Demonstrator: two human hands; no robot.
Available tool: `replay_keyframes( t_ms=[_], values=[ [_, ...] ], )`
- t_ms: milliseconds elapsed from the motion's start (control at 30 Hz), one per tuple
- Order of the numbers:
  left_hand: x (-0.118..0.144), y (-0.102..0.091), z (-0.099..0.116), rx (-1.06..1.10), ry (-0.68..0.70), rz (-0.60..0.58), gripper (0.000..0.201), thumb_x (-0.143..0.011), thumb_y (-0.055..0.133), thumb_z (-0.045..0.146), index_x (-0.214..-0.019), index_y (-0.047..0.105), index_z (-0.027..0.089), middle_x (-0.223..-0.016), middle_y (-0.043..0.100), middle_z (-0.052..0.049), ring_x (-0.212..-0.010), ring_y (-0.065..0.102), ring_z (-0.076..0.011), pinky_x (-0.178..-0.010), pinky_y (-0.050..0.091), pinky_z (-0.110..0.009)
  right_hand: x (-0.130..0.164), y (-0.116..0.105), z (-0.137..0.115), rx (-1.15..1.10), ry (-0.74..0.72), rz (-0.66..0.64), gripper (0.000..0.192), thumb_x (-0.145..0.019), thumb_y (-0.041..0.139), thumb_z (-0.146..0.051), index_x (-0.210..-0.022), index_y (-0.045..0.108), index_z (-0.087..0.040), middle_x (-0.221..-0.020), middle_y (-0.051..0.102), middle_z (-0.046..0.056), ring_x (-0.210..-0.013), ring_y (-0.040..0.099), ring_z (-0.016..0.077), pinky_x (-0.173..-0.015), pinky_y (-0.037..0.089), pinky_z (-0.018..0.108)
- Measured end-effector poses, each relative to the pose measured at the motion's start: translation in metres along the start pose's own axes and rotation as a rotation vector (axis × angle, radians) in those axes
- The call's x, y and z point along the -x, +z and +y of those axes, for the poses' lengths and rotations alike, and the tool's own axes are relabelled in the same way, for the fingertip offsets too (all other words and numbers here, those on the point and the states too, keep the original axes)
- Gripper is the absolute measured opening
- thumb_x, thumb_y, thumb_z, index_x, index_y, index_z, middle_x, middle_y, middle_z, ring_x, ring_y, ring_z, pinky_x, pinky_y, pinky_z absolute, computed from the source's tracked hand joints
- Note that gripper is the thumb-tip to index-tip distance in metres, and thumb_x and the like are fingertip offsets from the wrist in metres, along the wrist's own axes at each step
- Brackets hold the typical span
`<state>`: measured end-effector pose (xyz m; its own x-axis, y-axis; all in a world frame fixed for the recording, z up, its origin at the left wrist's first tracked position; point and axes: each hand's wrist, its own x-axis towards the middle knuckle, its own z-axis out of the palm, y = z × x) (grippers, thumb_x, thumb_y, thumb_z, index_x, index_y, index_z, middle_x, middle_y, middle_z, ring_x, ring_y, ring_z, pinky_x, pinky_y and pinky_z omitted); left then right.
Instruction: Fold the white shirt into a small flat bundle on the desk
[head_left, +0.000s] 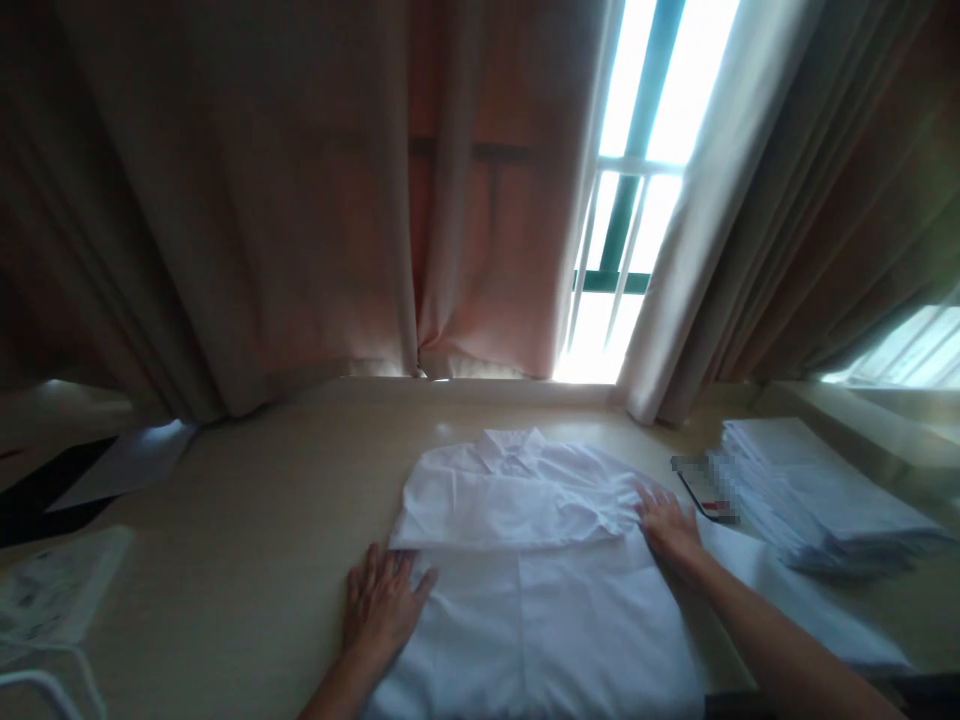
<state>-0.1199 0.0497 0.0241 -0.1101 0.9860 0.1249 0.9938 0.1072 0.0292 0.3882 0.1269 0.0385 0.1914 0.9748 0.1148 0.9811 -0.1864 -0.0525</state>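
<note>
White shirt [525,560] flat on desk [262,520], long axis running away, collar toward window, left hand [381,600] and right hand [670,528] spread open, palms pressing its edges

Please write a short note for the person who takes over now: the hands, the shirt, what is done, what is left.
Left hand: flat, open, on the table at the left edge of the shirt.
Right hand: flat, open, pressing the shirt's right side.
Shirt: white, collar away from you, sleeves folded in.
Stack: folded white pieces, far right.
Done: sides folded. Left: the lower half lies unfolded.
</note>
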Motion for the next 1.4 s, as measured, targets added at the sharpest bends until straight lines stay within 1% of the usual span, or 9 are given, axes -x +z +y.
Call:
replay_keyframes(
  t_ms=[100,233,433,633,933,1067,1133,1267,1400],
  values=[
    [0.004,-0.003,0.002,-0.037,0.01,0.011,0.062,-0.089,0.033,0.059,-0.133,0.055,0.022,-0.143,0.049,-0.012,-0.144,0.018,-0.0355,-0.113,0.011,-0.057,-0.007,-0.017,-0.025,-0.04,-0.06,0.033,0.045,-0.096,0.033,-0.028,-0.135,0.052,-0.018,-0.14,0.047,0.017,-0.13,0.039,0.0302,-0.104,0.027,0.048],
    [0.005,-0.01,0.008,-0.032,-0.01,0.008,0.06,-0.088,0.034,0.058,-0.13,0.058,0.022,-0.14,0.052,-0.011,-0.143,0.022,-0.0363,-0.112,0.014,-0.056,-0.02,-0.031,-0.064,-0.115,-0.206,-0.027,0.039,-0.092,0.046,-0.03,-0.127,0.059,-0.023,-0.124,0.061,0.01,-0.117,0.052,0.0221,-0.097,0.035,0.033],
    [0.005,-0.012,0.009,-0.02,-0.008,0.014,0.06,-0.089,0.034,0.059,-0.129,0.058,0.021,-0.141,0.051,-0.012,-0.143,0.022,-0.0359,-0.112,0.013,-0.057,-0.05,-0.03,-0.09,-0.098,-0.165,-0.194,0.018,-0.071,0.062,-0.015,-0.08,0.076,-0.021,-0.089,0.072,0.01,-0.091,0.063,0.0263,-0.077,0.042,0.032],
    [0.005,-0.006,0.008,-0.017,-0.016,0.035,0.061,-0.091,0.031,0.057,-0.131,0.056,0.019,-0.144,0.048,-0.013,-0.144,0.02,-0.0339,-0.113,0.012,-0.057,-0.078,-0.032,-0.097,-0.123,-0.109,-0.145,0.028,-0.085,0.049,-0.018,-0.098,0.073,-0.024,-0.106,0.07,0.008,-0.098,0.062,0.0212,-0.078,0.04,0.027],
    [0.008,-0.003,0.006,0.064,0.022,0.159,0.053,-0.091,0.037,0.052,-0.126,0.058,0.018,-0.137,0.053,-0.014,-0.141,0.027,-0.0335,-0.111,0.019,-0.059,-0.066,-0.02,-0.097,-0.104,-0.071,-0.131,0.026,-0.089,0.045,-0.019,-0.101,0.068,-0.019,-0.098,0.069,0.009,-0.088,0.063,0.0192,-0.072,0.039,0.026],
    [0.015,-0.003,-0.005,0.23,0.094,0.309,0.036,-0.092,0.042,0.039,-0.118,0.062,0.023,-0.13,0.059,-0.009,-0.128,0.046,-0.0248,-0.108,0.034,-0.044,-0.054,-0.029,-0.104,-0.072,-0.143,-0.03,0.032,-0.09,0.047,-0.022,-0.12,0.06,-0.017,-0.114,0.063,0.013,-0.106,0.055,0.0245,-0.087,0.037,0.032],
    [0.02,-0.002,-0.016,0.284,0.012,0.363,0.035,-0.09,0.045,0.037,-0.117,0.061,0.02,-0.123,0.062,-0.01,-0.116,0.055,-0.0223,-0.101,0.041,-0.036,-0.044,-0.034,-0.11,-0.066,-0.226,0.011,0.033,-0.091,0.048,-0.024,-0.122,0.058,-0.018,-0.119,0.06,0.013,-0.113,0.05,0.0261,-0.092,0.035,0.035],
    [0.017,-0.005,-0.037,0.277,-0.257,0.254,0.043,-0.086,0.049,0.043,-0.11,0.062,0.01,-0.103,0.065,-0.016,-0.101,0.06,-0.0272,-0.092,0.044,-0.038,-0.021,-0.045,-0.139,-0.134,-0.481,0.024,0.029,-0.09,0.05,-0.023,-0.117,0.06,-0.019,-0.118,0.061,0.012,-0.111,0.049,0.0256,-0.094,0.033,0.036],
    [-0.004,-0.009,-0.037,0.375,-0.269,0.15,0.044,-0.084,0.051,0.041,-0.115,0.058,0.011,-0.107,0.065,-0.015,-0.1,0.061,-0.025,-0.089,0.044,-0.034,-0.009,-0.058,-0.203,-0.241,-0.57,-0.05,0.023,-0.092,0.049,-0.025,-0.107,0.065,-0.02,-0.11,0.064,0.011,-0.106,0.052,0.0244,-0.093,0.034,0.035]
  ],
)
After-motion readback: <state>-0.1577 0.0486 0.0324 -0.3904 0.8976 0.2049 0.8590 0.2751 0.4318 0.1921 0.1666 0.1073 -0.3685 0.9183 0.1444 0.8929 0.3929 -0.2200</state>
